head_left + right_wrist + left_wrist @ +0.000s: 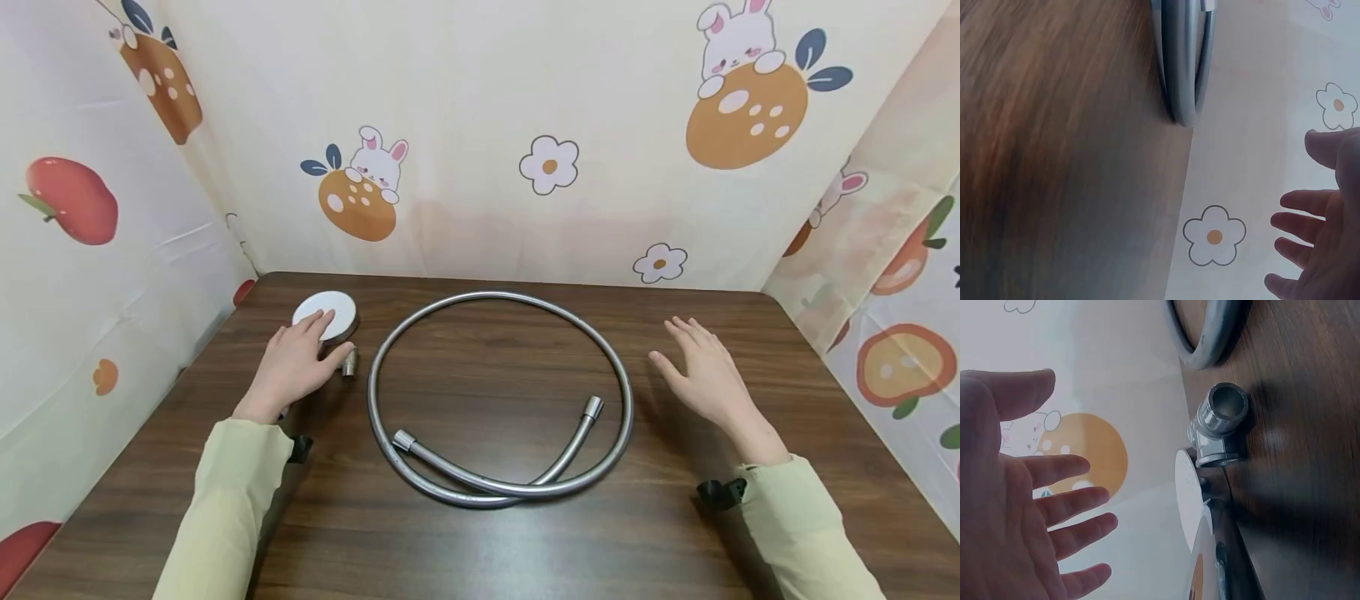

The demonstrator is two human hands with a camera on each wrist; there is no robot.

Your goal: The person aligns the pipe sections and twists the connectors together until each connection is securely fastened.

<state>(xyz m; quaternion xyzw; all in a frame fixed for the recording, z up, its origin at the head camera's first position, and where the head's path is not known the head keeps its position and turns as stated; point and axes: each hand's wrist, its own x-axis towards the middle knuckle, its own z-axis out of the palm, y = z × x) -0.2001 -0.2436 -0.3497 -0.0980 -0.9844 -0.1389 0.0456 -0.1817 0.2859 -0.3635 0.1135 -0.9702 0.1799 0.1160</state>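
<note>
A shower head (330, 310) with a round white face lies at the left of the table. My left hand (295, 364) hovers over it, palm down, fingers spread and gripping nothing; it hides most of the handle. Beside my thumb is a threaded metal fitting (349, 364), whose hollow end faces the camera in the left wrist view. A silver shower hose (628, 392) is looped in the middle, its two end nuts inside the loop. To the right of the hose my right hand (705, 375) is held above the table, fingers extended, touching nothing.
The brown wooden table (420, 558) has a patterned curtain (465, 100) along its back edge and at both sides. Dark bands are on both wrists.
</note>
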